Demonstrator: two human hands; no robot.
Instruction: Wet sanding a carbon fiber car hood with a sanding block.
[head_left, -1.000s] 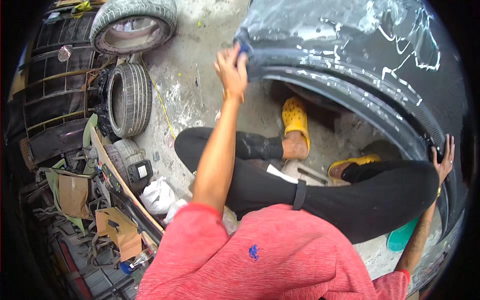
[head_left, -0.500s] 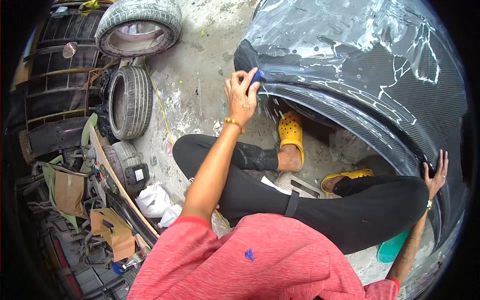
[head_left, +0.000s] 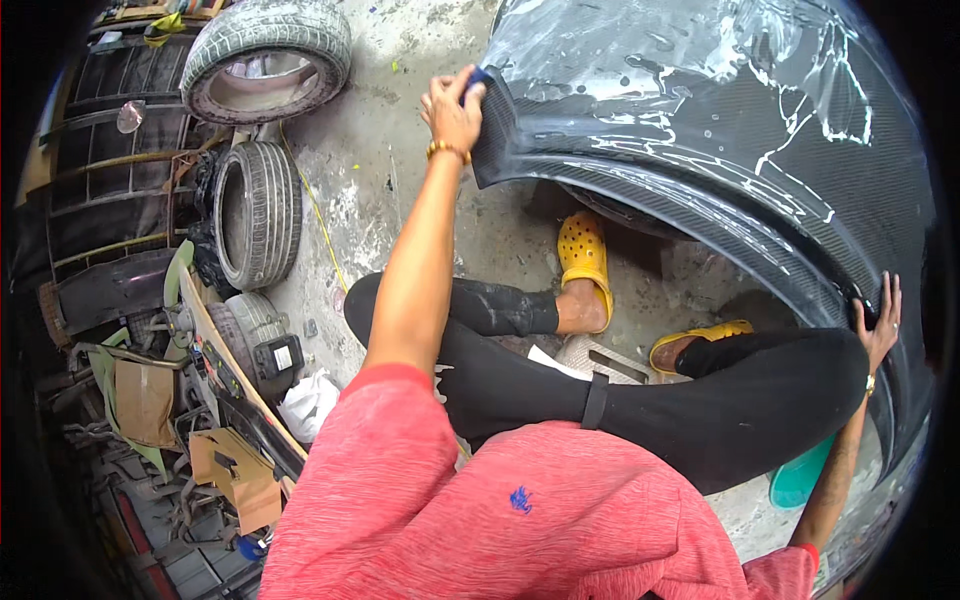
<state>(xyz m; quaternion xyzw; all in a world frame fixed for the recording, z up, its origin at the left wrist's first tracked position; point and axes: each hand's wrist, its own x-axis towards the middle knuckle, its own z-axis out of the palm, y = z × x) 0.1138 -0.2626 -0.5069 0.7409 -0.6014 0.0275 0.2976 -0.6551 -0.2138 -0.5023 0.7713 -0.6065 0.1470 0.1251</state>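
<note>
A large, dark car hood (head_left: 760, 190) with a carbon-fibre weave spans the upper right, its surface wet with whitish streaks and pooled water. My left hand (head_left: 455, 112) is closed around a small dark-blue block (head_left: 478, 78), pressed against the hood's far left corner edge. Most of the block is covered by my fingers. At the right, my right hand (head_left: 881, 325) lies flat on the hood near its curved front edge, fingers stretched out and holding nothing.
Tyres (head_left: 260, 212) lie at the left on the stained concrete floor (head_left: 385, 215). Farther left are a cardboard box (head_left: 235, 475), metal parts and a leaning panel. I sit on a low light-coloured stool (head_left: 605, 362). A green thing (head_left: 800, 475) is beneath my right leg.
My left hand has moved up and left with the blue block, from the hood's front edge to its corner. The right hand stays on the hood. My view has shifted slightly.
</note>
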